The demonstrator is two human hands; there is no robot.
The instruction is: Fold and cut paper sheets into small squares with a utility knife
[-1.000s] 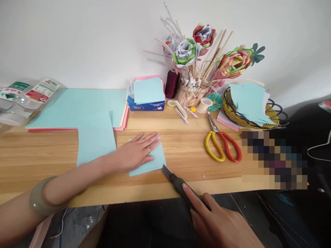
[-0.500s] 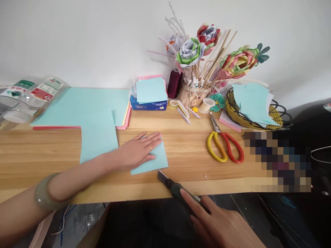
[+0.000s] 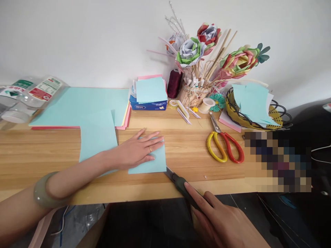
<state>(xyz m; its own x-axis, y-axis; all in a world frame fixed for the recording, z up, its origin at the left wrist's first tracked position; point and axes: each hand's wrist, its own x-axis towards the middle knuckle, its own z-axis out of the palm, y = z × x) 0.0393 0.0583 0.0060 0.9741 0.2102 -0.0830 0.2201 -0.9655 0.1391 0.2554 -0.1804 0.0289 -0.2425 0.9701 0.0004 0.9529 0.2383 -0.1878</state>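
My left hand [image 3: 134,150] lies flat with its fingers spread on a small light blue paper [image 3: 152,166], pressing it against the wooden table [image 3: 186,151]. In my right hand [image 3: 207,210] is a dark green utility knife [image 3: 178,182], the index finger stretched along its handle. The blade tip is at the lower right corner of the small paper. A larger light blue sheet [image 3: 97,137] lies partly beneath my left forearm, left of the small paper.
Behind are a paper stack [image 3: 67,106], a blue tissue box [image 3: 147,106] and paper flowers [image 3: 191,51]. Scissors [image 3: 224,146] lie to the right, near a yellow basket [image 3: 234,112] with papers. Plastic bottles [image 3: 38,91] lie at the far left. The table's front edge [image 3: 124,199] is close.
The small paper has turned slightly and shifted a little left beneath my left hand, whose fingers have spread wider. My right hand has moved the knife right and slightly up, to the paper's corner.
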